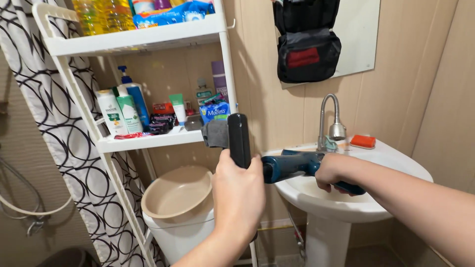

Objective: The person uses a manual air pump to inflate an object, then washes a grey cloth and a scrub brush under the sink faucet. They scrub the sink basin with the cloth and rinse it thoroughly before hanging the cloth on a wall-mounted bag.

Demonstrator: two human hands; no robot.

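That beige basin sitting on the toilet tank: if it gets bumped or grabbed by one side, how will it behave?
The beige basin looks like thin plastic and holds nothing visible, so it is probably light and would slide easily. It rests on the white toilet tank and spans most of the top, so a sideways bump might tip it off. Lifted by one edge, the rim may flex.

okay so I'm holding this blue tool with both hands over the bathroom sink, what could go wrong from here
1. The blue tool hangs over the sink basin under the faucet; it could get wet or knock the spout.
2. Your left hand grips the black head close to the white shelf; a swing might topple the bottles.
3. Your right hand holds the rear; a slip could drop it into the basin.
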